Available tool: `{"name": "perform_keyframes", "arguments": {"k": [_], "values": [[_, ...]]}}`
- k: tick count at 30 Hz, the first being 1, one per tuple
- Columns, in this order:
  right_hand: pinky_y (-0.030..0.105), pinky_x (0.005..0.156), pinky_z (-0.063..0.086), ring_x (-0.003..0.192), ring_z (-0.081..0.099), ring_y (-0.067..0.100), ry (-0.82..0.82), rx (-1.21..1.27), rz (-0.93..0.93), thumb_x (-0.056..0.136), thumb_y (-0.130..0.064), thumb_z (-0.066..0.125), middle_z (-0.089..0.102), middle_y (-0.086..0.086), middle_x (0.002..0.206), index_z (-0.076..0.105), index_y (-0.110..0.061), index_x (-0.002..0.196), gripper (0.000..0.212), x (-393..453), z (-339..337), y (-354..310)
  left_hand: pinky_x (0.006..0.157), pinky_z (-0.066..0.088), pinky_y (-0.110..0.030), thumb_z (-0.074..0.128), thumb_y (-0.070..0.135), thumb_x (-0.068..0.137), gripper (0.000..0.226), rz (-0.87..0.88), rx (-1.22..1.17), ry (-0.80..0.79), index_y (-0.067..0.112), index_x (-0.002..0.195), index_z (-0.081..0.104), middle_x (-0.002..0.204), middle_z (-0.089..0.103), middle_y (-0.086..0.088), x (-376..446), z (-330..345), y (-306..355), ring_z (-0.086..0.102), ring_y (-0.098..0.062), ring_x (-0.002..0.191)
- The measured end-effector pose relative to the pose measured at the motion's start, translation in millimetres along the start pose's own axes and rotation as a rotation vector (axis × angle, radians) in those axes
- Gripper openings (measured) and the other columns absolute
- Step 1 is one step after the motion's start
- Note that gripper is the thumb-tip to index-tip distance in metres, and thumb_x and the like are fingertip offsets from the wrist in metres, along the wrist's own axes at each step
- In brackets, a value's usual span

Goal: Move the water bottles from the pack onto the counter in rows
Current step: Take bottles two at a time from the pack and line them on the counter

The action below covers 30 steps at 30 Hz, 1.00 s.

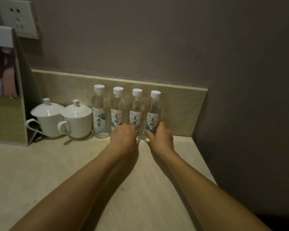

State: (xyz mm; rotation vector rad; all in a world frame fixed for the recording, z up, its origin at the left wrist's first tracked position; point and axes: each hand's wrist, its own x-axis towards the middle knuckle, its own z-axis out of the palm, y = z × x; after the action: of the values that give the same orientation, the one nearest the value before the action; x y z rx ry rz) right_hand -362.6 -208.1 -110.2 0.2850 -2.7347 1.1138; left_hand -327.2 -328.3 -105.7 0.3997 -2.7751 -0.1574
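Several clear water bottles with white caps and flowered labels stand upright in one row against the low backsplash of the beige counter (140, 180). My left hand (123, 136) wraps the base of the second bottle (118, 107). My right hand (161, 138) grips the base of the rightmost bottle (154, 110). Between my hands stands the third bottle (136, 109), touching its neighbours. The leftmost bottle (99, 112) stands free. No pack is in view.
Two white lidded cups (48, 119) (77, 120) sit left of the bottles. A standing display card (7, 97) is at the far left under a wall socket (17, 17). The counter's right edge (205, 164) drops off beside a dark wall.
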Motion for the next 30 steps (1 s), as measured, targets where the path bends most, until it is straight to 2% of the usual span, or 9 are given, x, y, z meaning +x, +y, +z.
{"name": "perform_keyframes", "arguments": {"k": [6, 9, 12, 20, 23, 25, 30], "values": [[0.039, 0.083, 0.049, 0.112, 0.059, 0.036, -0.011, -0.002, 0.012, 0.090, -0.035, 0.064, 0.059, 0.017, 0.123, 0.046, -0.007, 0.116, 0.042, 0.6, -0.2, -1.6, 0.079, 0.058, -0.039, 0.043, 0.039, 0.101, 0.040, 0.013, -0.020, -0.018, 0.007, 0.104, 0.066, 0.095, 0.069, -0.012, 0.0, -1.2, -1.1, 0.067, -0.028, 0.089], [0.043, 0.085, 0.051, 0.110, 0.059, 0.037, 0.000, -0.016, 0.007, 0.091, -0.037, 0.062, 0.059, 0.016, 0.123, 0.045, -0.008, 0.115, 0.041, -2.2, 2.6, -1.9, 0.075, 0.055, -0.035, 0.042, 0.039, 0.101, 0.042, 0.027, -0.009, -0.001, 0.005, 0.101, 0.066, 0.093, 0.069, -0.013, -3.0, -3.2, -0.6, 0.067, -0.027, 0.088], [0.048, 0.087, 0.052, 0.111, 0.059, 0.037, -0.005, -0.030, 0.025, 0.093, -0.038, 0.058, 0.057, 0.016, 0.125, 0.044, -0.008, 0.117, 0.040, -5.0, 4.2, -4.4, 0.080, 0.057, -0.039, 0.042, 0.040, 0.101, 0.043, 0.019, -0.013, -0.007, 0.005, 0.102, 0.067, 0.095, 0.070, -0.013, -4.9, -3.4, -0.1, 0.068, -0.028, 0.089], [0.046, 0.091, 0.050, 0.116, 0.056, 0.035, -0.037, -0.014, 0.062, 0.095, -0.034, 0.056, 0.054, 0.015, 0.130, 0.042, -0.008, 0.125, 0.042, -8.6, 2.8, -9.0, 0.079, 0.057, -0.038, 0.046, 0.047, 0.097, 0.045, -0.013, -0.066, 0.020, 0.008, 0.102, 0.068, 0.096, 0.068, -0.012, -7.4, -0.3, -4.5, 0.067, -0.028, 0.089], [0.048, 0.096, 0.049, 0.120, 0.053, 0.034, -0.042, 0.021, 0.093, 0.094, -0.035, 0.059, 0.052, 0.014, 0.132, 0.044, -0.006, 0.129, 0.047, -12.2, 0.4, -10.0, 0.077, 0.057, -0.038, 0.047, 0.053, 0.095, 0.046, -0.011, -0.078, 0.008, 0.013, 0.102, 0.069, 0.091, 0.068, -0.009, -14.3, 5.0, -6.0, 0.066, -0.026, 0.086], [0.044, 0.095, 0.049, 0.121, 0.053, 0.033, -0.031, 0.037, 0.104, 0.093, -0.035, 0.060, 0.052, 0.014, 0.133, 0.045, -0.005, 0.130, 0.050, -15.6, -1.9, -8.8, 0.076, 0.056, -0.038, 0.047, 0.052, 0.095, 0.046, 0.002, -0.098, 0.011, 0.011, 0.099, 0.067, 0.091, 0.068, -0.010, -18.8, 4.6, -3.8, 0.066, -0.028, 0.086], [0.039, 0.093, 0.046, 0.120, 0.052, 0.033, -0.012, 0.027, 0.076, 0.095, -0.029, 0.058, 0.052, 0.015, 0.131, 0.048, -0.004, 0.128, 0.043, -24.3, -16.1, -4.1, 0.068, 0.052, -0.034, 0.049, 0.045, 0.094, 0.042, 0.003, -0.209, 0.003, 0.006, 0.088, 0.066, 0.076, 0.058, -0.008, -27.6, -4.2, 7.7, 0.062, -0.028, 0.076]]}}
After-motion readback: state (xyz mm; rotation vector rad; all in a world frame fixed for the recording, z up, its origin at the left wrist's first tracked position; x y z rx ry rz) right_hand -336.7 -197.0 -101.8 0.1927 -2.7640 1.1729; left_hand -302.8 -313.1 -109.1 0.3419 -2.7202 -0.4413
